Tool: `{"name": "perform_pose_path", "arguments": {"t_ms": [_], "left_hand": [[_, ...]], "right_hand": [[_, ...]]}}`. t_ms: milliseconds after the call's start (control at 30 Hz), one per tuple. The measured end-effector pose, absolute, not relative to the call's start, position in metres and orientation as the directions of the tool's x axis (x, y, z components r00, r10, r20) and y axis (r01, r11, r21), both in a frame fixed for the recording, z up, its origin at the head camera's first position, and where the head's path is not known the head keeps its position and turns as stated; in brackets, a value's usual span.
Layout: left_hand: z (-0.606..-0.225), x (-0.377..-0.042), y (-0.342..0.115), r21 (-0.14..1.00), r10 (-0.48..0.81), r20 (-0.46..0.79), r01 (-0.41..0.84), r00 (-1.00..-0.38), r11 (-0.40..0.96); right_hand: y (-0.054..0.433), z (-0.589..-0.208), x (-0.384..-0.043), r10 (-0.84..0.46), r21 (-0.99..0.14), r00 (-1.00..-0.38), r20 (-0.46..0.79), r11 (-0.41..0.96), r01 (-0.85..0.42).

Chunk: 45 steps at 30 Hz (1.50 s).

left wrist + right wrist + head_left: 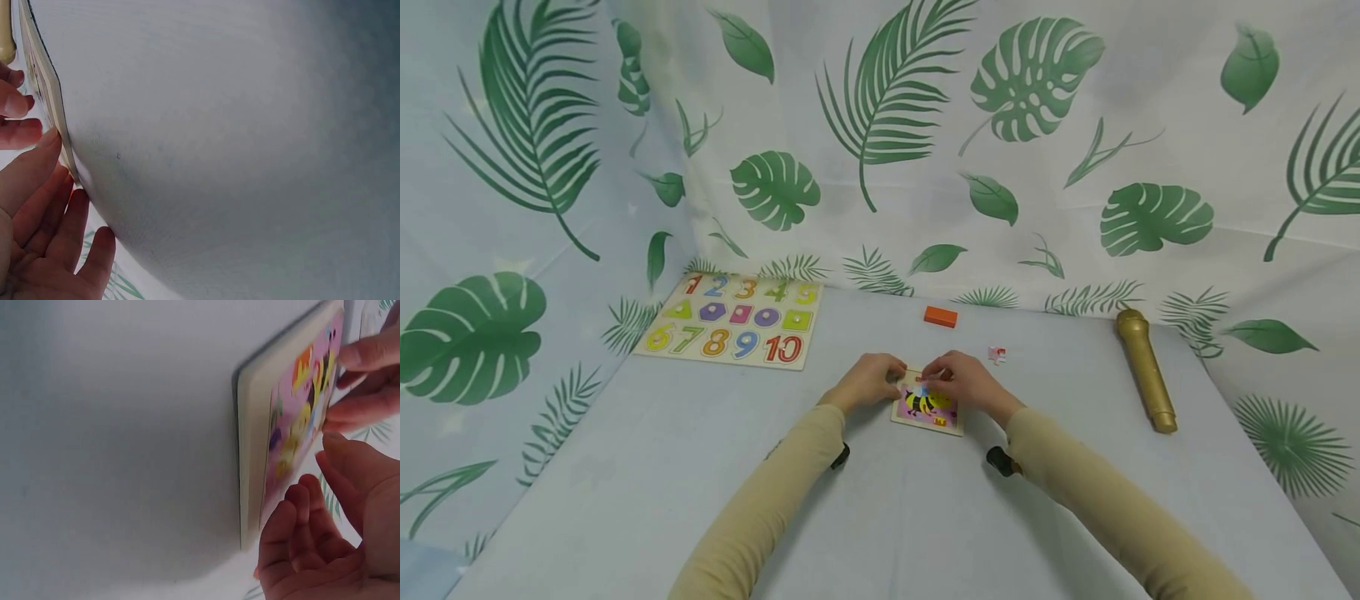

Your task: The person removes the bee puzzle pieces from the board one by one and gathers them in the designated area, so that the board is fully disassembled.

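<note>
A small square jigsaw puzzle (927,404) with a bee on pink lies in its wooden tray (253,459) on the table. My left hand (868,380) holds the tray by its left edge; in the left wrist view the thumb (47,150) touches the rim. My right hand (962,382) reaches over the puzzle's upper part, thumb and forefinger close together, and a small red bit of a puzzle piece (920,380) shows at the fingertips. The fingers largely cover that piece. A loose pink and red puzzle piece (997,355) lies beyond the right hand.
An orange block (940,317) lies behind the puzzle. A number and shape board (737,321) sits at the back left. At the right lies a gold microphone-shaped object (1146,371). Leaf-printed cloth (880,167) walls the table's back and sides.
</note>
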<state>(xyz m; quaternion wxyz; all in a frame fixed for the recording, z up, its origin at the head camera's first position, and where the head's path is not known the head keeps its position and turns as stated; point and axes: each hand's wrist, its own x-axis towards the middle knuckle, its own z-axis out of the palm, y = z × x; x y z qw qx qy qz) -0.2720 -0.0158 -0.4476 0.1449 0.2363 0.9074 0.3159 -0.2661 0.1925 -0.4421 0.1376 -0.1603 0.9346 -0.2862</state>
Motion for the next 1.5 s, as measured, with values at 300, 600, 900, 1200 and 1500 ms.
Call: {"name": "perform_pose_path", "arguments": {"t_ms": [300,600,900,1200,1500], "left_hand": [[-0.448,-0.273,-0.016,0.631,0.527,-0.102,0.354,-0.844,0.69],[-0.45,-0.274,-0.016,0.623,0.528,-0.099,0.361,-0.843,0.693],[-0.449,-0.273,-0.016,0.618,0.537,-0.089,0.376,-0.839,0.69],[-0.449,-0.273,-0.016,0.612,0.534,-0.092,0.375,-0.841,0.696],[-0.446,-0.272,-0.015,0.617,0.533,-0.104,0.365,-0.84,0.697]], "right_hand": [[0.186,-0.445,-0.266,-0.35,-0.595,-0.915,-0.201,0.785,-0.17],[0.181,-0.442,-0.265,-0.341,-0.574,-0.911,-0.234,0.805,-0.153],[0.18,-0.445,-0.266,-0.326,-0.574,-0.918,-0.224,0.806,-0.146],[0.181,-0.444,-0.262,-0.338,-0.581,-0.924,-0.179,0.794,-0.179],[0.18,-0.446,-0.26,-0.316,-0.583,-0.937,-0.149,0.794,-0.175]]}}
